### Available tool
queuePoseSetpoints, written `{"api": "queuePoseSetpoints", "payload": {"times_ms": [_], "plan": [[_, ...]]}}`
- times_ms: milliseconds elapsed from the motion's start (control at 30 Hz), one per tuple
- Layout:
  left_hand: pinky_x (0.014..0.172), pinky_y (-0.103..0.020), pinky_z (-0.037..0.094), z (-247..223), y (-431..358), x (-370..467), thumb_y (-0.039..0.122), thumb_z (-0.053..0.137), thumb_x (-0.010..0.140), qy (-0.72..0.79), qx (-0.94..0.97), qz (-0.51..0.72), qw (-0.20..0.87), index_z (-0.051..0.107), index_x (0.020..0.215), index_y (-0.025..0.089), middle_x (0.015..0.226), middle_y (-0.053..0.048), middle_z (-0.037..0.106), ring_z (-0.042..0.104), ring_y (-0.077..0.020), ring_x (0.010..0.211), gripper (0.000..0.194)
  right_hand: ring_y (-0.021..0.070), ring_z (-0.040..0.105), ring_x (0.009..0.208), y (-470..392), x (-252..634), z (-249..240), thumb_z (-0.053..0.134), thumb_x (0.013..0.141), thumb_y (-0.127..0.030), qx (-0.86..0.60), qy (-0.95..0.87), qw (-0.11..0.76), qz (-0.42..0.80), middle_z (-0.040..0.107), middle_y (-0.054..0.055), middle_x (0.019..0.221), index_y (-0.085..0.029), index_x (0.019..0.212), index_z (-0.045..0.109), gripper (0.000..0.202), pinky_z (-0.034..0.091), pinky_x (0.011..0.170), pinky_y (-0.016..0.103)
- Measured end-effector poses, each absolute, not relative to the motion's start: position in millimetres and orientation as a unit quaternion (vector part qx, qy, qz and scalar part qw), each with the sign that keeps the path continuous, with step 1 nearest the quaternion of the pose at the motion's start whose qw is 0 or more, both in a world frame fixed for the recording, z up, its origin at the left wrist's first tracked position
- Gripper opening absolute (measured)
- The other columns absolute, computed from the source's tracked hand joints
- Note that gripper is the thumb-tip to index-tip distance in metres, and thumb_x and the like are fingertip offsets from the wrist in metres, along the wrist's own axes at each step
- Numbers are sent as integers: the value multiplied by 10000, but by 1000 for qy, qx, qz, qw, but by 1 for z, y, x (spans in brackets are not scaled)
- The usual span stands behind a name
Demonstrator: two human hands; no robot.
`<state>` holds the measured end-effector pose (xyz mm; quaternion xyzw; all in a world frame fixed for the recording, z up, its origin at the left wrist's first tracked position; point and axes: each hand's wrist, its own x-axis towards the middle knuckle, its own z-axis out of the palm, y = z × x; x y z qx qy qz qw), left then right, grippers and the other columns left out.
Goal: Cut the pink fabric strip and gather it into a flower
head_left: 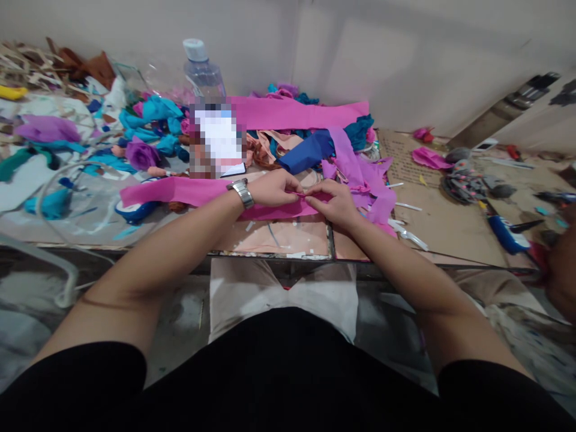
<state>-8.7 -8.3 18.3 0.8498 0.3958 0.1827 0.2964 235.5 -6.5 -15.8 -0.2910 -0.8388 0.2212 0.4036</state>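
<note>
A long pink crepe paper strip [193, 189] lies across the front of the table and runs under both my hands. My left hand [273, 188], with a metal watch on its wrist, pinches a narrow rolled or folded bit of the pink paper. Close beside it, my right hand [332, 201] has its fingertips closed on the same bit. Between the two hands the fingertips almost meet. Just behind them is a folded dark blue piece [306, 151], and purple crepe paper [351, 157] hangs beside my right hand.
Behind stand a clear bottle [204, 75] and a propped phone [220, 141], partly blurred. Another pink strip [301, 113] lies at the back. Blue and purple scraps [144, 153] cover the left. At right are cardboard [405, 156], a blue-handled tool [507, 234] and part of another person [562, 264].
</note>
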Motion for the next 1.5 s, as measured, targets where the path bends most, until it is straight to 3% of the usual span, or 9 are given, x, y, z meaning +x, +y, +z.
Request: {"api": "queuePoseSetpoints", "payload": {"times_ms": [200, 400, 533, 667, 833, 1067, 1200, 1333, 1500], "plan": [[667, -260, 407, 15, -5, -11, 299, 632, 764, 395, 827, 192, 352, 839, 1068, 152, 786, -8, 729, 553, -129, 655, 396, 240, 751, 883, -8, 236, -14, 762, 930, -340, -282, -846, 403, 207, 838, 57, 935, -258, 931, 823, 102, 597, 889, 431], [620, -275, 332, 20, -7, -9, 516, 620, 916, 396, 820, 196, 364, 807, 882, 135, 670, -2, 600, 433, -111, 602, 426, 229, 747, 876, -8, 236, -13, 741, 934, -343, -278, -849, 404, 196, 832, 58, 926, -253, 932, 815, 117, 598, 871, 413], [644, -270, 364, 19, -9, -8, 504, 656, 887, 401, 821, 196, 357, 800, 927, 132, 733, -15, 657, 483, -117, 638, 401, 226, 749, 879, -8, 236, -13, 751, 923, -350, -277, -847, 408, 197, 828, 55, 922, -244, 924, 812, 122, 596, 889, 409], [649, -262, 376, 21, -10, -9, 430, 698, 838, 388, 848, 190, 307, 813, 959, 141, 768, -14, 700, 535, -128, 668, 335, 236, 755, 906, -10, 236, -13, 766, 894, -328, -327, -821, 407, 232, 828, 57, 960, -246, 933, 816, 104, 603, 896, 407], [665, -276, 403, 20, -8, -11, 333, 601, 882, 414, 861, 176, 237, 839, 1000, 149, 788, -33, 746, 581, -150, 676, 324, 246, 773, 892, -9, 236, -13, 789, 868, -341, -363, -798, 371, 306, 838, 52, 953, -222, 925, 820, 136, 611, 841, 388], [664, -306, 415, 25, -6, -14, 233, 568, 861, 426, 865, 168, 207, 852, 1080, 118, 832, -72, 790, 588, -167, 650, 378, 239, 750, 827, -4, 241, -12, 771, 864, -298, -363, -820, 354, 263, 831, 47, 908, -218, 901, 826, 104, 563, 768, 371], [723, -324, 451, 29, -3, -23, 197, 573, 853, 455, 866, 164, 131, 859, 1068, 137, 905, -87, 812, 654, -197, 731, 362, 229, 737, 798, -5, 241, -10, 751, 864, -295, -372, -805, 359, 291, 823, 44, 881, -211, 906, 821, 117, 564, 744, 364], [766, -335, 481, 28, -3, -29, 208, 607, 853, 493, 857, 143, 54, 858, 1083, 181, 907, -83, 806, 690, -234, 812, 341, 227, 741, 812, -4, 241, -11, 749, 856, -288, -379, -795, 366, 302, 821, 44, 880, -206, 910, 816, 119, 571, 753, 363], [754, -315, 483, 25, -10, -19, 332, 680, 862, 420, 887, 154, 113, 828, 1161, 187, 983, -85, 817, 703, -225, 830, 364, 222, 754, 829, -4, 237, -15, 746, 861, -298, -361, -807, 356, 302, 833, 50, 927, -207, 936, 815, 137, 589, 780, 360]]}}
